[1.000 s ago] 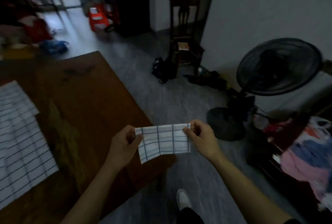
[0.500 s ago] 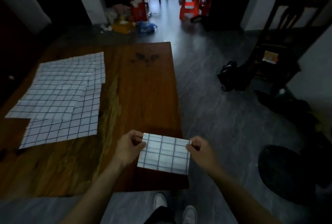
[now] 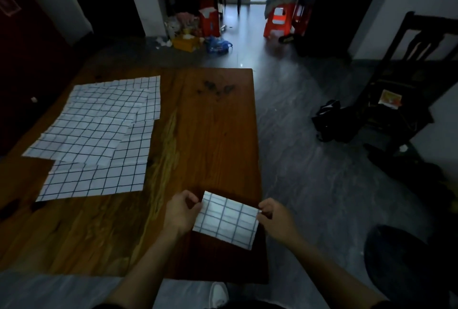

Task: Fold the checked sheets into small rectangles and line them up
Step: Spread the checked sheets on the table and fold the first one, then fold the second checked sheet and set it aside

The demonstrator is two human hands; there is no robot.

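Observation:
A small folded checked sheet (image 3: 226,220), white with dark grid lines, hangs between my hands over the near right corner of the brown wooden table (image 3: 210,135). My left hand (image 3: 182,210) pinches its left edge. My right hand (image 3: 273,217) pinches its upper right corner. A loose spread of several unfolded checked sheets (image 3: 99,135) lies overlapping on the left half of the table.
The table's right edge runs beside grey floor. A dark wooden chair (image 3: 406,90) and a black bag (image 3: 329,120) stand to the right. A dark round fan base (image 3: 406,259) sits near right. Clutter and an orange stool (image 3: 278,22) lie beyond the table.
The view has swung left from the fan and chair onto the table. The folded sheet, still held by both hands, now hangs over the table's near right corner.

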